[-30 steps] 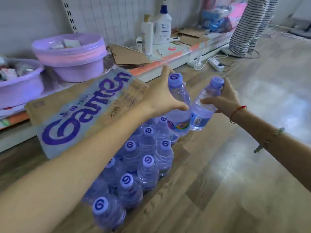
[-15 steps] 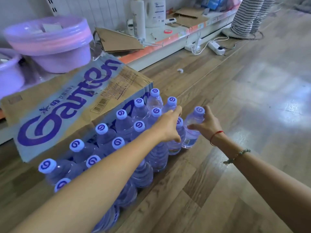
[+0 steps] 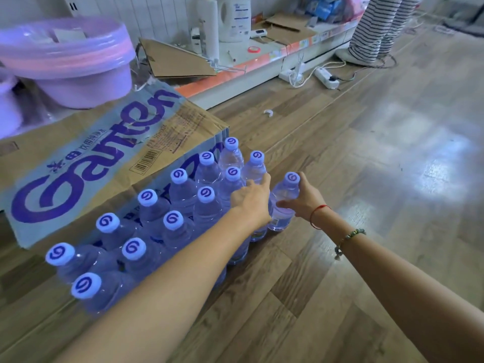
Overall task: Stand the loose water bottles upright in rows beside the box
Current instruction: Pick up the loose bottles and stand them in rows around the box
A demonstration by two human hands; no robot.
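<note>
Several clear water bottles with pale purple caps [image 3: 208, 194] stand upright in rows on the wooden floor, right beside a cardboard box [image 3: 86, 163] printed with big purple letters. My right hand [image 3: 305, 199] grips the outermost bottle [image 3: 284, 197], which stands on the floor at the rows' right edge. My left hand [image 3: 252, 201] rests over another bottle [image 3: 258, 233] just left of it; that bottle's cap is hidden under the hand.
A low shelf [image 3: 251, 61] runs along the wall behind the box, bearing lilac tubs [image 3: 70, 61], cardboard pieces and detergent bottles. A power strip [image 3: 326, 77] and cables lie on the floor. A person's striped trouser legs [image 3: 377, 30] stand at the far right.
Both hands have come down from mid-air with a bottle each and set them on the floor at the rows' right end. The view has tilted down.
</note>
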